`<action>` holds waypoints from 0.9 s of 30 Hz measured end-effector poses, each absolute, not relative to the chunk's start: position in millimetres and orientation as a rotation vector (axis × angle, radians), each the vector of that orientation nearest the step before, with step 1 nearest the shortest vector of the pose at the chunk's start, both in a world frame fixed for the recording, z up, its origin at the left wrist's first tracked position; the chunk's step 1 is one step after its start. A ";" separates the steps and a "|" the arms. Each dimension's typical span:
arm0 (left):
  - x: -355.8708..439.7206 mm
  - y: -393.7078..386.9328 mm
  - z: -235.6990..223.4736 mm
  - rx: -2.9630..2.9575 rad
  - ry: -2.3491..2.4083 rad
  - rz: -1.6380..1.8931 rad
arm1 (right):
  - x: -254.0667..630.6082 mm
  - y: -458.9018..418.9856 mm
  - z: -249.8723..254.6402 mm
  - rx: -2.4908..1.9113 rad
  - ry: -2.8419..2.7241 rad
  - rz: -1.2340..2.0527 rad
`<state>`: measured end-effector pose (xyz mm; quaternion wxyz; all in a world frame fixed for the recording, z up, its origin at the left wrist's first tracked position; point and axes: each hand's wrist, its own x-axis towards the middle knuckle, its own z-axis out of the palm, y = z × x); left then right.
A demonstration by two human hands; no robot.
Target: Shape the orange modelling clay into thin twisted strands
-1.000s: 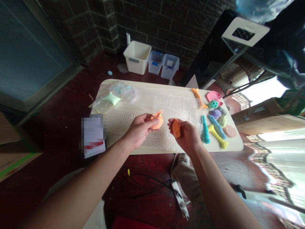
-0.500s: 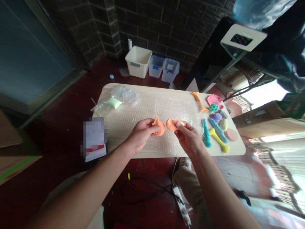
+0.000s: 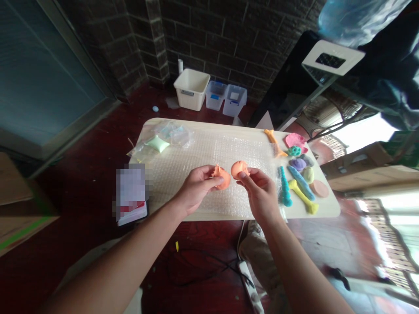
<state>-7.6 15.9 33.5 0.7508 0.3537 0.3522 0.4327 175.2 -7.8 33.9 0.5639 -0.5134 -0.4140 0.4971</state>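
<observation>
My left hand point(image 3: 198, 187) pinches a piece of orange modelling clay point(image 3: 224, 179) with a ragged upper edge. In my right hand point(image 3: 260, 187), thumb and fingers close on a second orange clay piece point(image 3: 238, 167), rounded in shape. A narrow gap separates the two pieces, held above bubble wrap point(image 3: 199, 148) on the pale table. To the right of my right hand lie clay shapes: a teal ridged stick point(image 3: 284, 187), a yellow bone shape point(image 3: 304, 198), a blue bar point(image 3: 301, 182) and an orange bone shape point(image 3: 275, 141).
More clay lumps, including a pink one point(image 3: 295, 141) and a purple one point(image 3: 297, 164), sit at the table's right end. A pale green packet point(image 3: 158, 143) lies by clear bags at the left. Bins point(image 3: 193, 98) stand beyond; a power strip point(image 3: 250, 285) is below.
The right clay piece has turned and looks rounder now, its ragged side less visible. Both hands stay close together, each keeping its piece. The whole view has shifted slightly.
</observation>
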 end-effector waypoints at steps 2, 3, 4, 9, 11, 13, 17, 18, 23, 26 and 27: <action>-7.5 16.0 32.7 0.780 0.763 0.951 | 173.9 -8.0 35.6 -1.212 -0.999 1.174; -7.5 16.0 32.0 0.787 0.764 0.959 | 173.4 -8.1 36.8 -1.214 -1.022 1.183; -7.6 16.2 31.1 0.793 0.766 0.968 | 173.0 -8.2 38.0 -1.214 -1.045 1.197; -7.1 17.2 27.6 0.784 0.753 0.996 | 174.2 -9.1 42.2 -1.193 -1.094 1.305; -6.1 17.1 28.0 0.746 0.754 1.016 | 174.9 -9.6 42.5 -1.201 -1.085 1.295; -4.7 16.6 29.2 0.698 0.768 1.046 | 175.1 -10.0 42.8 -1.219 -1.073 1.239; -3.5 15.6 29.9 0.691 0.772 1.069 | 174.0 -10.3 43.2 -1.217 -1.071 1.159; -3.8 15.4 29.2 0.708 0.769 1.071 | 173.7 -10.5 43.1 -1.211 -1.072 1.158; -5.8 14.5 24.4 0.830 0.791 1.054 | 171.4 -12.9 42.3 -1.215 -1.097 1.157; -5.0 13.7 25.0 0.827 0.809 1.059 | 167.9 -14.3 42.3 -1.208 -1.092 1.118; -4.4 13.4 26.0 0.812 0.801 1.061 | 166.6 -14.6 42.2 -1.202 -1.087 1.110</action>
